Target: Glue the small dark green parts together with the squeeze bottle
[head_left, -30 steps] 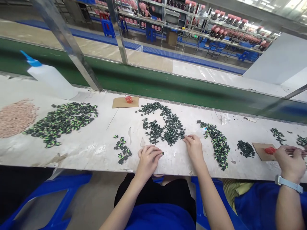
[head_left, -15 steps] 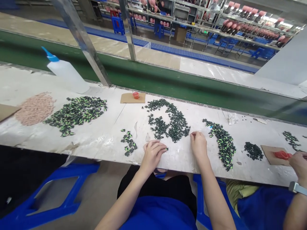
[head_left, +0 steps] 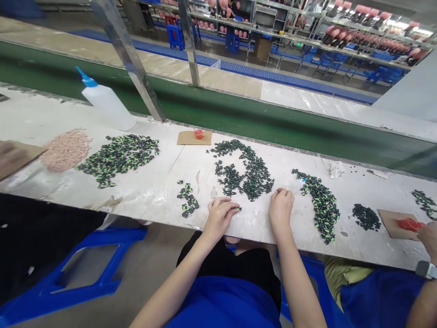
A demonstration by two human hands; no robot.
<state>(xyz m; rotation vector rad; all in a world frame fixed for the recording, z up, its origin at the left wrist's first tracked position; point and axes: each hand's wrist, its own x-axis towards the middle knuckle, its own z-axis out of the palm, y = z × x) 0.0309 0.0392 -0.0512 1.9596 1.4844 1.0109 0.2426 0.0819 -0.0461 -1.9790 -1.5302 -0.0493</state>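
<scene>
My left hand (head_left: 220,215) pinches a small dark piece with a green spot (head_left: 239,208) at its fingertips, above the white table near its front edge. My right hand (head_left: 282,207) is closed just below the lower right end of a pile of plain dark green pieces (head_left: 256,175); what its fingertips hold, if anything, is too small to make out. Left of my left hand lies a small group of dark pieces with green spots (head_left: 189,200). A longer pile of such green-spotted pieces (head_left: 322,207) lies right of my right hand.
A red cup (head_left: 198,134) stands on cardboard (head_left: 184,138) at the back. Further left are a green-spotted pile (head_left: 123,155), a beige pile (head_left: 68,148) and a white bottle (head_left: 107,105). Other people's hands show at the left edge (head_left: 12,157) and right edge (head_left: 428,237).
The whole view has shifted slightly, so the table items appear further right. My right hand's fingers are more curled in. Another person's hand has appeared at the left edge.
</scene>
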